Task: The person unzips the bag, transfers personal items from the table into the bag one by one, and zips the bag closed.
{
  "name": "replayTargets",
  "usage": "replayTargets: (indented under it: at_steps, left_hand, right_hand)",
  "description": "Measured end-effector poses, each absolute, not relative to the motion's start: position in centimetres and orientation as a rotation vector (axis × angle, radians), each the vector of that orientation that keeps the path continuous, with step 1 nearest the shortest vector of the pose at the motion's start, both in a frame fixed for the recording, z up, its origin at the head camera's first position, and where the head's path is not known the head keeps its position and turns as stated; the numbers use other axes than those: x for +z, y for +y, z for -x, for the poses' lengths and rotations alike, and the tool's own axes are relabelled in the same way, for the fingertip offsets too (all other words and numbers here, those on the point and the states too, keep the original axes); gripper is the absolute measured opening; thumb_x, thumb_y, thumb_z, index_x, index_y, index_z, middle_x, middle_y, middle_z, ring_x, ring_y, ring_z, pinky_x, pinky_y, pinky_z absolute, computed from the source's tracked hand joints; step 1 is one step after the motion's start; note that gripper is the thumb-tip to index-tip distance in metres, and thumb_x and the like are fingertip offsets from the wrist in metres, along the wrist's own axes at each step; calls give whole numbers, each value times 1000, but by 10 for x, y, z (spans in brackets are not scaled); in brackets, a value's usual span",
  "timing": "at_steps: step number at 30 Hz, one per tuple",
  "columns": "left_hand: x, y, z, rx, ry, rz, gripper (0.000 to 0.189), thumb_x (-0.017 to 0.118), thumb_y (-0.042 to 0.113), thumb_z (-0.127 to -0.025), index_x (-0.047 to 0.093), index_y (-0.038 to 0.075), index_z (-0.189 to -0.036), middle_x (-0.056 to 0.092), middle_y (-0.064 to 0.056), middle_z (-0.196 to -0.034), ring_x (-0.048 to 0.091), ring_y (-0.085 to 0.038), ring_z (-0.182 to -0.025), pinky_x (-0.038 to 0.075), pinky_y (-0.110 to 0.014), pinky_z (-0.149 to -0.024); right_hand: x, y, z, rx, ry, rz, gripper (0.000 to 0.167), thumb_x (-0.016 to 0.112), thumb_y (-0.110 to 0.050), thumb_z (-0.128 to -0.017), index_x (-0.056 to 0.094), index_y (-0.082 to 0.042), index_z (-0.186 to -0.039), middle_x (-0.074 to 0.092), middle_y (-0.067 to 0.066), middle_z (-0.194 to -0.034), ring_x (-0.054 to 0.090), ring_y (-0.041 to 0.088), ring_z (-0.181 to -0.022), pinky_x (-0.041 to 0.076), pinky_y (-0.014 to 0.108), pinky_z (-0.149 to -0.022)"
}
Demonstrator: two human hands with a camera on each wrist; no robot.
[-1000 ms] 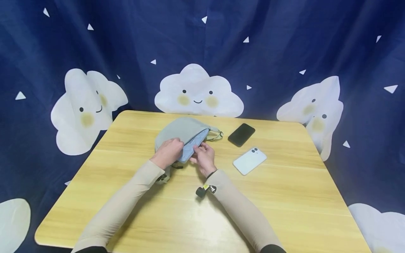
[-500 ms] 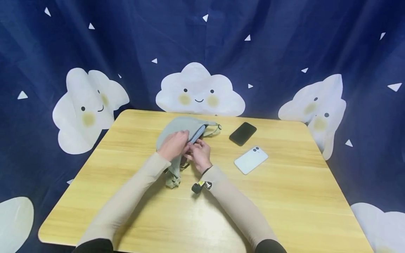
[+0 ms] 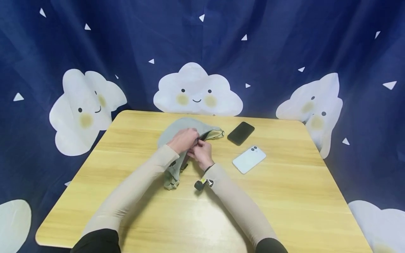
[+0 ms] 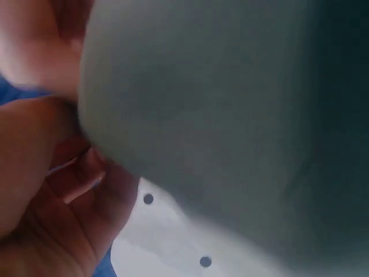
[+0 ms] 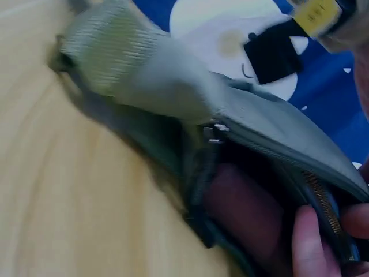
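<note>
A grey-green waist bag (image 3: 177,128) lies toward the back of the table, its zipped mouth turned to the right. My left hand (image 3: 185,139) grips the bag at its upper edge, with the fingertips partly hidden. Just beside it, my right hand (image 3: 201,154) reaches into the mouth. In the right wrist view, a pouch (image 5: 323,199) with a brass zip sits inside the bag, and fingers (image 5: 308,242) pinch it at the zip. The head view hides this pouch. The bag's grey-green side (image 4: 190,104) fills most of the left wrist view.
A black phone (image 3: 241,133) and a white phone (image 3: 249,160) lie on the wooden table (image 3: 284,196) right of the bag. The bag's strap (image 3: 171,177) hangs toward the front. A dark blue cloud-print curtain (image 3: 133,42) stands behind the table.
The blue pouch, plainly visible a second ago, has sunk into the bag and is out of sight in the head view. My left hand has moved right along the bag's edge.
</note>
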State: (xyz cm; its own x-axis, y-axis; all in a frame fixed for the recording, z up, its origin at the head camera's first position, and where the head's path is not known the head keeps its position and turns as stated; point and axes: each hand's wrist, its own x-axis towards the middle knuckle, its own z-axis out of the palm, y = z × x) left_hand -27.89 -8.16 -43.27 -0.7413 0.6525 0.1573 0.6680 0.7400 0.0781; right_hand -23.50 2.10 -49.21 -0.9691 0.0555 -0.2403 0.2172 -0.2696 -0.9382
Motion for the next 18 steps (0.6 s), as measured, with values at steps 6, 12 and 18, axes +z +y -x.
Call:
replayTargets:
  at_steps: [6,12,18]
  left_hand:
    - [-429,-86,265,-288,-2823,991,8,60,0,-91,67,0,-88,67,-15,-86,64,-29,-71,57,-44,-65]
    - [-426,-102,243,-202,-2857,862,5,64,4,-88,66,2,-84,65,-14,-82,61,-27,-65,57,-45,-60]
    - [-428,-104,236,-233,-2858,944,9,65,5,-91,69,5,-83,63,-11,-81,60,-25,-65,56,-43,-60]
  right_hand:
    - [-491,19,237,-2387,1857,-329,31,49,11,-92,67,8,-117,74,15,-97,74,17,-76,64,37,-77]
    - [-493,25,235,-2333,1867,-284,35,61,3,-95,61,10,-129,76,15,-96,73,12,-71,63,34,-74]
    - [-495,27,235,-2383,1848,-321,32,65,6,-92,68,9,-123,75,7,-86,71,8,-63,62,27,-66]
